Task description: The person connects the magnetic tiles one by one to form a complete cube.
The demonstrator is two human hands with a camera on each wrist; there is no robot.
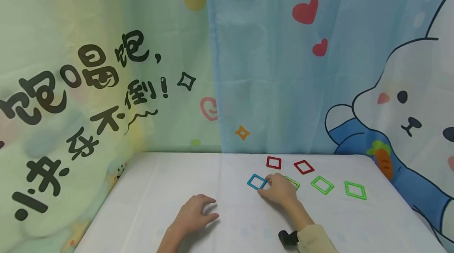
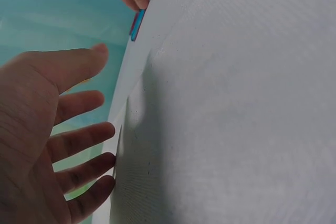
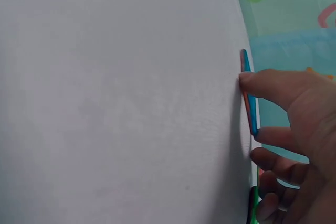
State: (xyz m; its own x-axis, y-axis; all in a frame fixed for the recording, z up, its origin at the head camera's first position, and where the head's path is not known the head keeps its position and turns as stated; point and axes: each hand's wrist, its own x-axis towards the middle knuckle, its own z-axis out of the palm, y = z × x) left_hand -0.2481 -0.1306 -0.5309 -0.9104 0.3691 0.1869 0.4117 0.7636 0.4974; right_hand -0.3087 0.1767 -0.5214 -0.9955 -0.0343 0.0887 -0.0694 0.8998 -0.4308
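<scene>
My right hand (image 1: 281, 190) pinches a blue diamond-shaped plastic frame (image 1: 250, 178) between thumb and index finger, low at the white table top. In the right wrist view, the blue frame (image 3: 252, 109) appears nearly edge-on, with the thumb at one side and the index fingertip at its lower end. A green frame (image 1: 293, 181) lies partly hidden behind that hand. To the left, my left hand (image 1: 191, 215) hovers above the table with spread, slightly bent fingers and holds nothing. Its thumb stands apart from the fingers in the left wrist view.
Two red frames (image 1: 274, 157) (image 1: 309, 165) lie near the table's back edge. Farther right are two more green frames (image 1: 326, 181) (image 1: 354, 183). A black object (image 1: 288, 238) sits at my right sleeve. Printed curtains (image 1: 262, 67) hang behind the white table (image 1: 149, 190).
</scene>
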